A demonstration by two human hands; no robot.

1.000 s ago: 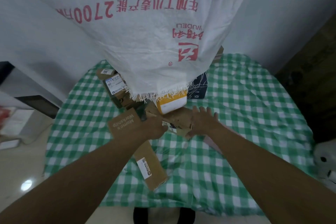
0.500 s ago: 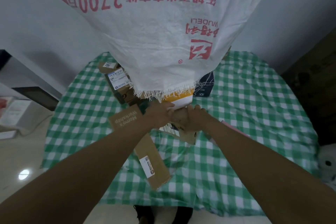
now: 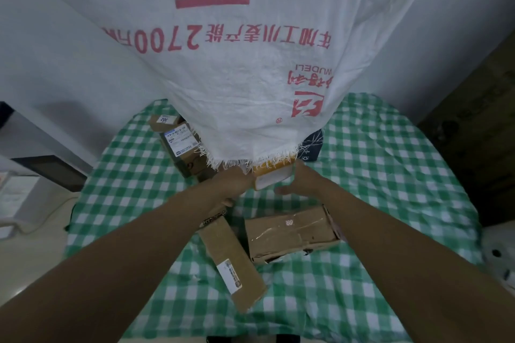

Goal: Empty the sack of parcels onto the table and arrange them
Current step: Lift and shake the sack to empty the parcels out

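A white woven sack (image 3: 250, 64) with red print hangs mouth-down over the table (image 3: 390, 175), which wears a green checked cloth. A yellow-and-white box (image 3: 271, 178) sticks out of the sack's frayed mouth. My left hand (image 3: 234, 186) grips its left side and my right hand (image 3: 299, 184) clasps its right side, thumb underneath. Nearer me lie a long flat cardboard parcel (image 3: 232, 262) and a taped brown box (image 3: 291, 234). A labelled cardboard box (image 3: 181, 145) and a dark blue box (image 3: 312, 147) sit beside the sack's mouth.
A small cardboard box (image 3: 164, 121) with a white label lies at the table's far left. Dark wooden furniture (image 3: 473, 147) stands to the right, with a white soft toy (image 3: 498, 259) below it. White furniture (image 3: 16, 203) is on the floor at left.
The taped brown box that my hands held under the sack now lies on the table in front of me. Both hands have moved up to the yellow-and-white box at the sack's mouth.
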